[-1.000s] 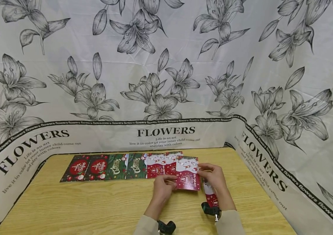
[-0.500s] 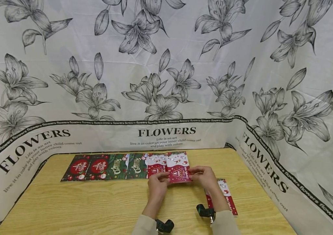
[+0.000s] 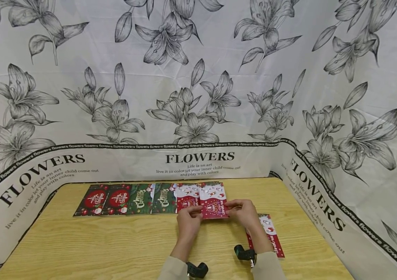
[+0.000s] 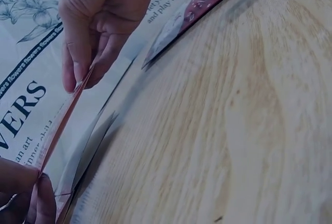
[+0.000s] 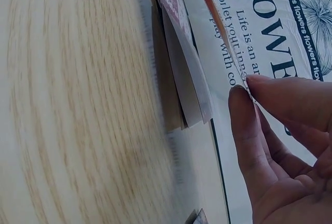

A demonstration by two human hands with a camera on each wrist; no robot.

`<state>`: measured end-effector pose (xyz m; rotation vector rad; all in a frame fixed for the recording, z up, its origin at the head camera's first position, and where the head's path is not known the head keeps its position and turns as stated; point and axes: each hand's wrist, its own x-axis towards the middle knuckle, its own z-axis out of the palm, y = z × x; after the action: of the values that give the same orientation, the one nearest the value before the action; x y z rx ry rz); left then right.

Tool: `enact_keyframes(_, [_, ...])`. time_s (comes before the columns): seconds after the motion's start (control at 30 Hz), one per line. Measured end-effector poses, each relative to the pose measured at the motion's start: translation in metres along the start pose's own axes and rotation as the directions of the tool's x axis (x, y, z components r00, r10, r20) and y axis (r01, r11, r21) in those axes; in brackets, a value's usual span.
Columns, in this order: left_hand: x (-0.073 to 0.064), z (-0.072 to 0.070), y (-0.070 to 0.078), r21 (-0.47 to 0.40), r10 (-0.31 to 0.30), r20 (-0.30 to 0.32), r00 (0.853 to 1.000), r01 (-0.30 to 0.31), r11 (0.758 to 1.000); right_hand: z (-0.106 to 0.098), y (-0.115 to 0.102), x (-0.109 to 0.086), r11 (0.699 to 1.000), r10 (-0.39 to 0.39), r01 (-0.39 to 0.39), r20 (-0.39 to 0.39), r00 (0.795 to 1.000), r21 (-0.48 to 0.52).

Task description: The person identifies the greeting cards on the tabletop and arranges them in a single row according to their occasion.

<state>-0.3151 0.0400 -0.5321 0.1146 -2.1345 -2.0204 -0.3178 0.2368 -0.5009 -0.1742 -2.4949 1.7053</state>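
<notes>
A red-and-white Christmas card (image 3: 214, 197) is held between both hands at the right end of a row of cards. My left hand (image 3: 188, 222) pinches its lower left edge, and my right hand (image 3: 243, 213) pinches its right edge. Seen edge-on in the left wrist view, the card (image 4: 65, 117) stretches from one hand's fingertips to the other's. It is raised a little above other cards (image 5: 184, 68), whose edges spread apart below it in the right wrist view. Another red-and-white card (image 3: 270, 237) lies on the table, partly hidden by my right forearm.
To the left, the row continues with a matching red-and-white card (image 3: 188, 194), green cards (image 3: 141, 198) and dark cards with red circles (image 3: 118, 199). They lie on a wooden table (image 3: 107, 245). Flower-printed cloth (image 3: 198, 163) surrounds its back and sides.
Both hands have brought the held card left and back, over the row's right end. The card under my right forearm now shows more. During the last half second the hands barely move.
</notes>
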Motion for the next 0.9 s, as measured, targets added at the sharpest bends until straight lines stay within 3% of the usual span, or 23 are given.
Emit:
enact_keyframes(0.37, [-0.006,0.007,0.0,-0.001,0.048,-0.029,0.998,-0.048,0.999,-0.001,0.001,-0.002,0.999,-0.009,0.008,-0.02,1.0,-0.037])
enact_keyframes(0.57, [-0.003,0.011,-0.001,-0.014,0.051,-0.044,0.998,-0.052,0.999,-0.002,-0.002,0.001,0.999,-0.005,0.004,-0.031,1.0,-0.039])
enact_keyframes(0.73, [0.003,0.017,-0.001,0.044,0.073,-0.034,0.997,-0.071,0.996,-0.005,-0.003,0.004,0.998,0.013,-0.015,-0.037,0.999,-0.055])
enact_keyframes(0.9, [0.011,0.022,0.007,0.111,0.092,0.008,0.996,-0.092,0.989,-0.01,-0.005,0.01,0.989,0.009,-0.017,-0.054,0.998,-0.144])
